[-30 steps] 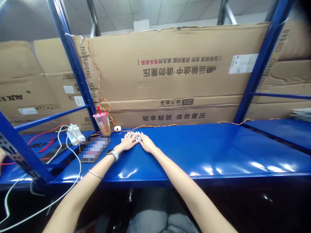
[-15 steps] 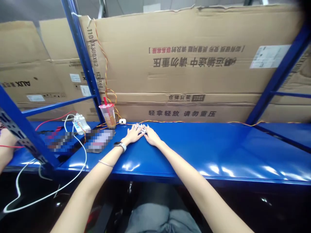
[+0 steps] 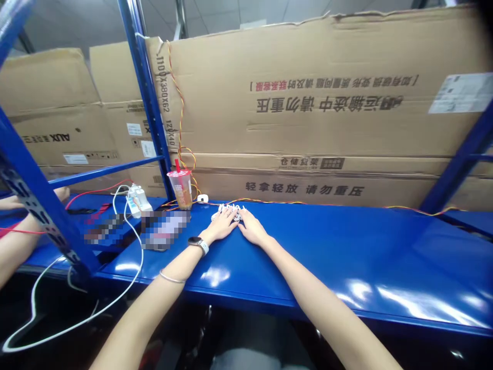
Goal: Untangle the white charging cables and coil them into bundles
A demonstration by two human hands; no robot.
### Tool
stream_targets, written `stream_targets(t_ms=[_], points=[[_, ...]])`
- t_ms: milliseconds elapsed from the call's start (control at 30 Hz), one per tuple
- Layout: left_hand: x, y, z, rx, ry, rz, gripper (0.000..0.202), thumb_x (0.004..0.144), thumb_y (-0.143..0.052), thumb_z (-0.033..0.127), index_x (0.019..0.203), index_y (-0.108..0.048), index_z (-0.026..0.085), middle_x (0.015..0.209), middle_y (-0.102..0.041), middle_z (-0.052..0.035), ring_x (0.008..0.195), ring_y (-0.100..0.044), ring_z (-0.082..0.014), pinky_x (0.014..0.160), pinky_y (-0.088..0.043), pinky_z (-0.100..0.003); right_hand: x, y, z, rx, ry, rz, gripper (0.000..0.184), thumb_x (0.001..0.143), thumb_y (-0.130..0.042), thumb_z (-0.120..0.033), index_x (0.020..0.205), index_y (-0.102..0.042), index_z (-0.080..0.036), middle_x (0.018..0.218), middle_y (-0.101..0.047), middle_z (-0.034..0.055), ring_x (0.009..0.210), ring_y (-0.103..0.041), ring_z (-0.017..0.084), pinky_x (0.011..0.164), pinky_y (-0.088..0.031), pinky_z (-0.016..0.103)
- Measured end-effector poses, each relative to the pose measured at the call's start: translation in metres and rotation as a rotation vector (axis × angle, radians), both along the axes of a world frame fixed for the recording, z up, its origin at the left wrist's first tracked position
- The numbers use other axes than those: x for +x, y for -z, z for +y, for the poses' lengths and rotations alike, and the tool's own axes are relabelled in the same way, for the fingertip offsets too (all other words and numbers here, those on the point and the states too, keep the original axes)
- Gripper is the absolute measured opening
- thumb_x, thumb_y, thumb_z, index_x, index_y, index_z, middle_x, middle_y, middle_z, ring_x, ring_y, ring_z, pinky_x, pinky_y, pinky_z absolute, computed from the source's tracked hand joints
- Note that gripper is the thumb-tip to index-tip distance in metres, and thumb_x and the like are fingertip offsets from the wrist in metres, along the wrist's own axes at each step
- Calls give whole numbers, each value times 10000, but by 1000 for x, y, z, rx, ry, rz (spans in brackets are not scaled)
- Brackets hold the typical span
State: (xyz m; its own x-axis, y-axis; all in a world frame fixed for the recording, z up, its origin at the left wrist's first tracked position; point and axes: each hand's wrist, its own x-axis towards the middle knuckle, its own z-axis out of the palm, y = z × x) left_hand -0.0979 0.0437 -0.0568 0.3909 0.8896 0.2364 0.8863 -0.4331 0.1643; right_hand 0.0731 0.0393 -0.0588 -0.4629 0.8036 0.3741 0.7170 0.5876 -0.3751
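Observation:
My left hand (image 3: 222, 226) lies palm down on the blue shelf top (image 3: 331, 246), its fingers spread over a small heap of looped white cord (image 3: 221, 208). From the right, my right hand (image 3: 252, 227) touches the same heap, fingers stretched out flat and thumb towards the left hand. Parts of the cord show past the fingertips and between the hands; the rest is covered. A watch (image 3: 199, 244) and a thin bracelet (image 3: 172, 277) are on my left arm.
Left of my hands stand a lidded drink cup (image 3: 181, 189) with a red straw, a blurred-out phone-like slab (image 3: 166, 231) and a white power strip (image 3: 138, 200). Cardboard (image 3: 308, 128) walls the back. A white cable (image 3: 127, 277) hangs over the front edge. Another person's arms (image 3: 23, 241) are at far left.
The view has tilted up and shifted left, so things sit lower and further right. The other person's arms show more. Both my hands stay on the cord, with more of it showing.

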Motion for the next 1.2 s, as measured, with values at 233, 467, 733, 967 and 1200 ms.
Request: stream_targets(t_ms=[233,467,733,967,1200], points=[[-1,-7,-4,18,54,-42,657,926,-363,467,1505,-212,195,1571,-172,-106,1453,-129,-260,1168,-152,-471,1,-4,-2,0,7,63,652,823,-454,-133,1455,-302,-99,1483,-375,137,1384,-313,231,1128,-270,412],[-3,-14,-8,-18,125,-30,595,920,-385,460,1461,-337,216,1546,-276,-73,1440,-196,-247,1179,-147,-434,9,-11,2,-64,264,225,506,792,-493,-158,1296,-493,-191,1311,-489,126,1200,-460,263,945,-414,397],[10,-37,-3,-14,49,-234,489,883,-454,351,1333,-502,167,1432,-472,-89,1359,-370,-237,1158,-238,-387,22,-13,10,-168,330,317,200,730,-649,-237,913,-690,-170,928,-682,90,968,-590,254,837,-424,330],[53,-50,6,-151,-195,-882,410,875,-481,253,1251,-537,97,1331,-545,-184,1250,-505,-262,1057,-376,-408,33,-23,14,-210,415,598,230,791,-558,-250,944,-695,-148,846,-723,75,761,-671,200,652,-482,261],[85,-34,-20,-506,226,-1460,363,864,-571,383,1121,-612,129,1159,-656,-160,1007,-650,-236,933,-481,-386,38,-37,-14,95,160,790,166,734,-610,-277,858,-630,-168,873,-654,55,644,-595,146,622,-494,269]])
